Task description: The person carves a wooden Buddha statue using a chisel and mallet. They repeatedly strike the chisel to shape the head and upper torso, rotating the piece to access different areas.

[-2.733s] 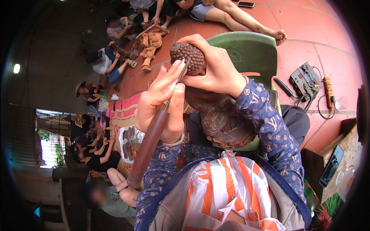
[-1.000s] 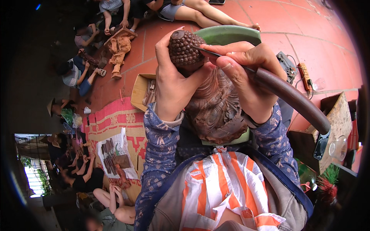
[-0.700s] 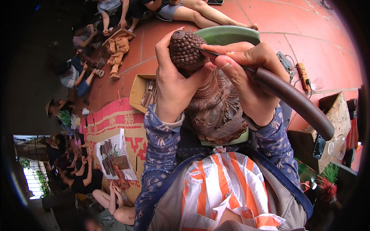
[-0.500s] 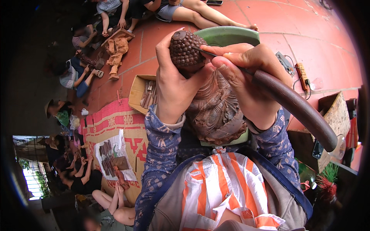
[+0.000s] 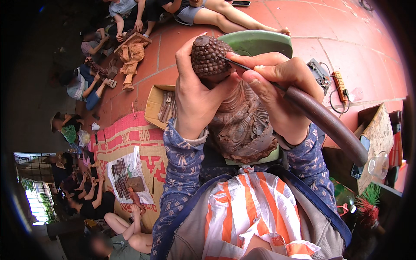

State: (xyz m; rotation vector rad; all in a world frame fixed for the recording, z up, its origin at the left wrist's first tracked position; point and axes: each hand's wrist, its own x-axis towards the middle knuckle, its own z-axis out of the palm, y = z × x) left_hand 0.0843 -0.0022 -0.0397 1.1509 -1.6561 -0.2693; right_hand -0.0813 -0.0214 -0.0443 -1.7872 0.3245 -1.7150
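A dark brown carved figure [image 5: 245, 125] with draped folds is upright in front of me, its head [image 5: 210, 54] covered in rows of round knobs. My left hand [image 5: 195, 99] wraps round the side and back of that head, thumb toward the front. In my right hand [image 5: 281, 95] is a carving tool [image 5: 327, 125] with a thin dark blade and a long, thick brown handle. Its tip touches the knobs on the right side of the head. The handle sticks out past the hand to the lower right. My hands hide the figure's face.
Beyond the figure lies a green basin [image 5: 260, 41]. A cardboard box [image 5: 154, 106] of tools stands left, near more tools on white paper [image 5: 145, 167]. At right are a power strip [image 5: 340, 86], a phone [image 5: 359, 167] and a clear cup [image 5: 378, 167]. Several people sit along the left.
The tool has swung a little, its handle end shifting left and slightly up. My right hand has tilted with it, and the tip sits slightly lower on the knobs. My left hand stays put.
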